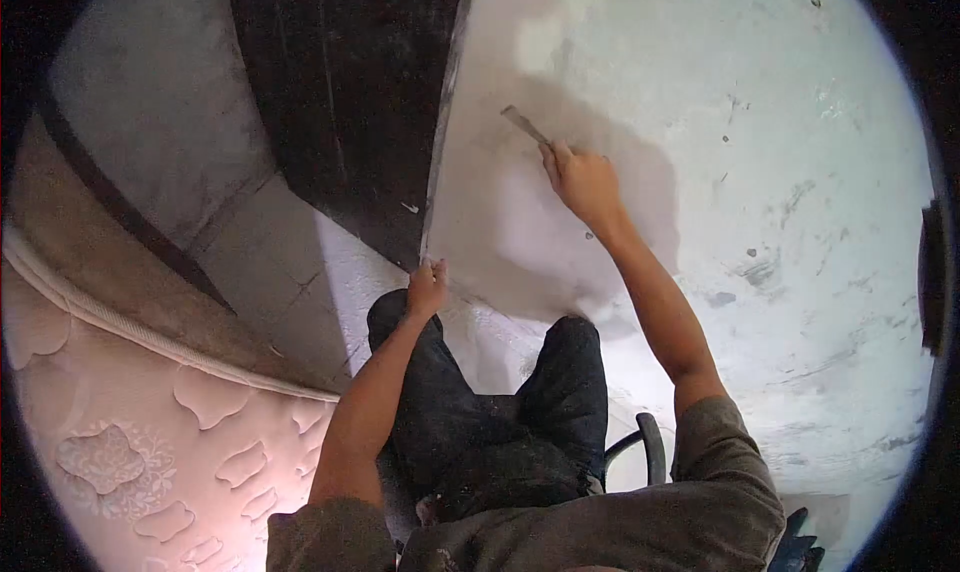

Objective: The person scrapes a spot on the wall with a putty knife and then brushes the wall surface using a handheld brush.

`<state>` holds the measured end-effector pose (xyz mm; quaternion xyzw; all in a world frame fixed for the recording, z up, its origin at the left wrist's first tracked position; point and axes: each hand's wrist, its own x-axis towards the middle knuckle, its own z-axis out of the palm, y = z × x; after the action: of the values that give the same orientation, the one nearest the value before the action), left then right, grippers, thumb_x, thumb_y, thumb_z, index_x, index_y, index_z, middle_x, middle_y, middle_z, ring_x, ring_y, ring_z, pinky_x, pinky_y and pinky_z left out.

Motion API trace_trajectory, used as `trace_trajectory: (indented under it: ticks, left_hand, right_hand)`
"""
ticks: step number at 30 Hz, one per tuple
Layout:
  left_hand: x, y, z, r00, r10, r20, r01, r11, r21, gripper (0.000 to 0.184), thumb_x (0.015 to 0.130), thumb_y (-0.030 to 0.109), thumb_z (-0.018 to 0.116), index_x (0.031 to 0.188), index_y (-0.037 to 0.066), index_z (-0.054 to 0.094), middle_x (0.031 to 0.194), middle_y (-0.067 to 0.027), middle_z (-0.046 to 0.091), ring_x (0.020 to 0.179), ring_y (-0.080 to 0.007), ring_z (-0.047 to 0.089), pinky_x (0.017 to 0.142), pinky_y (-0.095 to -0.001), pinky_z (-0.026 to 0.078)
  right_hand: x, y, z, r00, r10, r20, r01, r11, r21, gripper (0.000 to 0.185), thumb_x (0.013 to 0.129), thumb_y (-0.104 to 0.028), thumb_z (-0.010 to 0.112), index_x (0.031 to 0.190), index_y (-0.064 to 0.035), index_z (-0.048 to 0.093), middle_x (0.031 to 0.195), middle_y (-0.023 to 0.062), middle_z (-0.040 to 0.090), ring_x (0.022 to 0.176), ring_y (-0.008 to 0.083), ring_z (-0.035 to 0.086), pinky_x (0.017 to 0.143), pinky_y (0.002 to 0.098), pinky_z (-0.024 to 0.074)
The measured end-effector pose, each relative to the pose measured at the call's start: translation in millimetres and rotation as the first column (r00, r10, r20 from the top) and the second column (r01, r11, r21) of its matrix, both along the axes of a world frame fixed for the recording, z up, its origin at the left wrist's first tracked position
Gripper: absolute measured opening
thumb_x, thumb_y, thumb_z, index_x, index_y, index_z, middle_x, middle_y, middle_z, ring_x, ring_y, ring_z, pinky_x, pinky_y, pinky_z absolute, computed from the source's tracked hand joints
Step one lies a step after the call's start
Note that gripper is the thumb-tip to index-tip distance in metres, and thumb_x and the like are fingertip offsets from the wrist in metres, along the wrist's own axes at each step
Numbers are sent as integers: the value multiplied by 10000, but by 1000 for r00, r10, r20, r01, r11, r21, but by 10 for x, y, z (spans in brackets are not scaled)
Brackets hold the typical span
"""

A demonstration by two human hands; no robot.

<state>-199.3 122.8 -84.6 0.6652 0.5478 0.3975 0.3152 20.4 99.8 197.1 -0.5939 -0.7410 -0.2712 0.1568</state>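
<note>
My right hand is closed around a narrow flat scraper, its blade pointing up and left. The scraper is in front of the pale, marked wall; whether its tip touches the surface I cannot tell. My left hand is closed at the lower corner of a dark door, right by its thin edge. What lies inside those fingers, if anything, is hidden.
I sit with knees apart close to the wall, a black chair armrest at my right. A pink quilted mattress fills the lower left. Pale floor tiles lie below the door. A dark object shows at lower right.
</note>
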Motion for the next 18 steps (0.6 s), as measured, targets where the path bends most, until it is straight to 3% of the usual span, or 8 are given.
trace_trajectory:
  ticks: [2,4,5,7,8,10,18]
  left_hand:
    - [7,-22,-45,999,-11,34,10,1000,19,393,906,367,493,918,-24,532,844,-217,624,846,-391,595,747,-480,443]
    - [40,-51,-47,999,-2,35,3,1000,-4,385,907,363,491,911,-20,528,833,-213,622,838,-392,596,742,-481,442]
    - [26,-21,-16,999,8,31,-7,1000,-14,378,908,360,489,903,-17,523,823,-208,620,831,-392,596,736,-483,442]
    - [3,-22,6,999,26,-21,-26,999,27,372,910,356,484,898,-14,521,816,-208,616,819,-395,595,730,-482,442]
    - [32,-52,23,997,51,-60,-48,997,58,366,913,352,479,892,-11,518,809,-208,612,807,-398,593,724,-482,442]
    - [30,-86,48,999,26,-43,-26,1000,4,368,915,356,471,899,-8,516,834,-211,610,825,-396,589,733,-482,439]
    - [19,46,-151,999,-24,-41,25,999,23,403,919,371,455,932,-26,519,893,-240,604,861,-418,576,745,-493,436]
  right_hand:
    - [5,46,29,996,54,-69,-49,996,74,220,899,-231,494,814,-46,576,674,167,621,592,353,608,539,454,487]
    - [206,194,-89,976,-43,212,81,981,-176,231,903,-275,503,861,-57,569,692,152,618,591,344,603,534,455,482]
    - [163,143,-73,978,-50,204,85,982,-170,231,903,-275,503,861,-57,569,692,152,618,591,344,603,534,455,482]
    - [5,36,20,995,40,-91,-39,999,6,235,905,-276,493,867,-59,571,693,155,617,588,359,599,530,457,486]
    - [29,105,23,996,50,-79,-50,999,3,235,905,-276,493,867,-59,571,693,155,617,588,359,599,530,457,486]
    - [133,188,-55,991,71,112,-79,994,69,227,904,-269,498,853,-58,563,652,154,606,537,357,588,485,440,481]
    - [102,164,57,991,-8,134,6,1000,10,247,910,-293,492,850,-63,558,612,152,594,542,343,593,492,443,480]
